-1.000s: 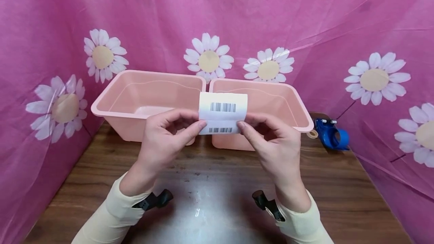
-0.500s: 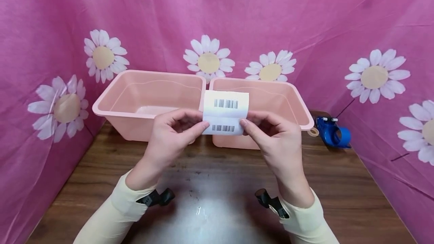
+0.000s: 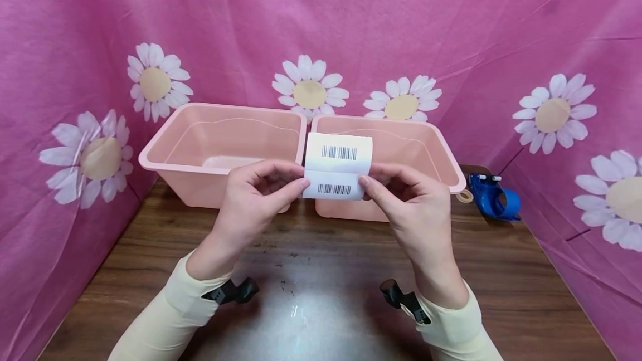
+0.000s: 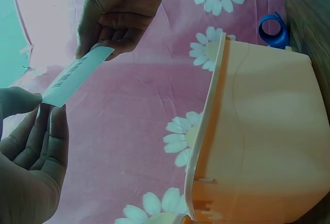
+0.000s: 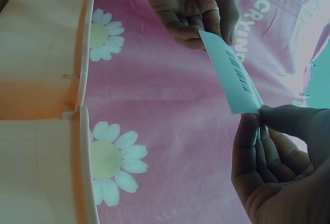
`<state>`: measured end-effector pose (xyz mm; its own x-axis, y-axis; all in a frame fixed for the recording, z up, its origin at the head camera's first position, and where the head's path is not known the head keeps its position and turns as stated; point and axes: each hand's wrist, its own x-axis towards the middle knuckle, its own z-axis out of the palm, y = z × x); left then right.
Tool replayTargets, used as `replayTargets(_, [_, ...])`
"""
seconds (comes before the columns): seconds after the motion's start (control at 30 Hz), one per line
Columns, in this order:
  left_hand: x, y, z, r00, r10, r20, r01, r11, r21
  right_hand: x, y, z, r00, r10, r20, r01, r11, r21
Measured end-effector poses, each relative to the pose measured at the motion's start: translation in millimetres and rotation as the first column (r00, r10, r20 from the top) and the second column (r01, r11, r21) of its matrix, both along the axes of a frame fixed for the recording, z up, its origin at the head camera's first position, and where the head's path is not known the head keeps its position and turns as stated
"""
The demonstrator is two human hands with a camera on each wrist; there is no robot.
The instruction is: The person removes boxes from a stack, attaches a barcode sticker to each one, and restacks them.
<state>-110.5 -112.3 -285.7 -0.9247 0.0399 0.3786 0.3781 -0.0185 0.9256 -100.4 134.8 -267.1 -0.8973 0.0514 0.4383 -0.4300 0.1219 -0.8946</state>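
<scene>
A small white barcode label sheet [image 3: 337, 167] is held up in the air between both hands, a crease running across it between two printed barcodes. My left hand [image 3: 256, 202] pinches its left edge between thumb and fingers. On the opposite edge, my right hand [image 3: 413, 210] grips it the same way. Both wrist views show the label [image 4: 77, 77] [image 5: 229, 74] stretched between the two hands, thumbs on the near face. Behind it stand two pink plastic bins, the left bin [image 3: 195, 183] and the right bin [image 3: 341, 210], partly covered by the hands and label.
A blue tape dispenser [image 3: 494, 198] lies on the wooden table [image 3: 301, 266] to the right of the bins. Beside it is a small tan ring [image 3: 465, 196], like a tape roll. A pink flowered cloth [image 3: 321, 15] hangs around the back and sides.
The label and both hands have shifted slightly to the right. The label's upper part has tilted a little, and both hands keep their hold on it.
</scene>
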Motion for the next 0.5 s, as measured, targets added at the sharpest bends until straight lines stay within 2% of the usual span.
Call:
replayTargets(0.2, [-0.3,0.0,-0.1,1.0,0.003,0.002,-0.003,1.0,-0.002,0.2,0.1,1.2,1.0,-0.002,0.009,0.002,1.0,0.004])
replayTargets(0.5, [-0.4,2.3,0.4,0.999,0.031,-0.016,-0.03,0.999,0.022,-1.5,-0.5,0.3,1.0,0.007,0.03,-0.009,0.998,0.062])
